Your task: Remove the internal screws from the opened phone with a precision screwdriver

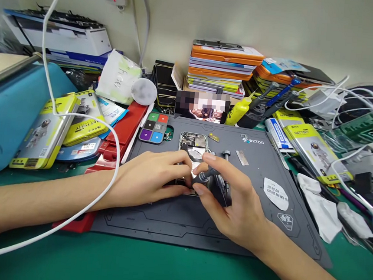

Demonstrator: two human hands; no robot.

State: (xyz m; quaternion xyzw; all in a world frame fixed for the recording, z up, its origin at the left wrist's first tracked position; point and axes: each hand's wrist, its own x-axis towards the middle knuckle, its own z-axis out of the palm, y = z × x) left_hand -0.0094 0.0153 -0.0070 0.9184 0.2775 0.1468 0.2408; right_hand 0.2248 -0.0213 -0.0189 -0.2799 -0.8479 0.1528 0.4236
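Observation:
An opened phone (193,141) lies upright in the frame on the dark grey work mat (172,223), its inner parts showing. My left hand (157,176) rests over its left and lower part, fingers bent together at the phone; whatever they pinch is hidden. Between the thumb and index finger of my right hand (234,196) is a dark screwdriver (205,175), held slanted over the phone's lower right part. Its tip is hidden near my left fingertips. Other dark tools (226,154) stand or lie just right of the phone, partly behind my right hand.
A colored magnetic tray (153,127) sits at the mat's upper left. A lit screen (205,108) stands behind the mat. Yellow battery boxes (318,151) lie right, a red clamp (114,144) left. A white cable (118,151) loops across my left forearm. Stacked cases (224,58) stand behind.

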